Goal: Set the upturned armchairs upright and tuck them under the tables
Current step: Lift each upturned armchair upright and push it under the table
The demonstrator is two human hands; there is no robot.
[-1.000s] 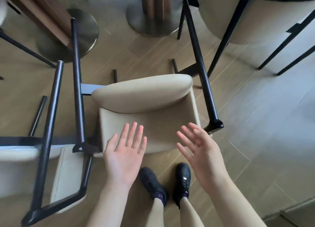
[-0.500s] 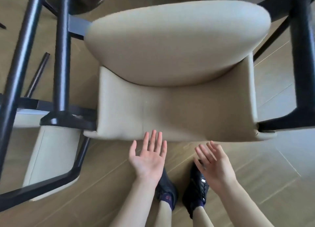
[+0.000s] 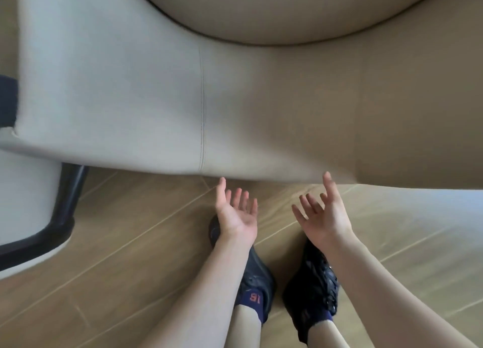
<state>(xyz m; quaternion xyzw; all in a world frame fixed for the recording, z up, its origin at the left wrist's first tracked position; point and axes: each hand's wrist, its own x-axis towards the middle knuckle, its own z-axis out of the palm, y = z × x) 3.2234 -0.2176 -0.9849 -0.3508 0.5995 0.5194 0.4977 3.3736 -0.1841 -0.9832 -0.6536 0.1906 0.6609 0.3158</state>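
The beige upholstered armchair [image 3: 261,99] fills the upper part of the view, lying tipped on the wooden plank floor [image 3: 117,243], its flat padded panel with a stitched seam facing the camera and a rounded cushion edge curving across the top. Just below the panel's lower edge, the left hand [image 3: 236,211] is palm up with fingers spread and relaxed, holding nothing; its thumb tip reaches close to the fabric, though I cannot tell whether it touches. The right hand [image 3: 322,214] is likewise palm up and released, fingers loosely fanned, with the thumb tip at the panel's edge. Beneath the hands stand two black shoes [image 3: 311,282] with dark blue socks. At the left, a second pale chair [image 3: 23,203] with a black metal leg [image 3: 65,198] lies beside the armchair.
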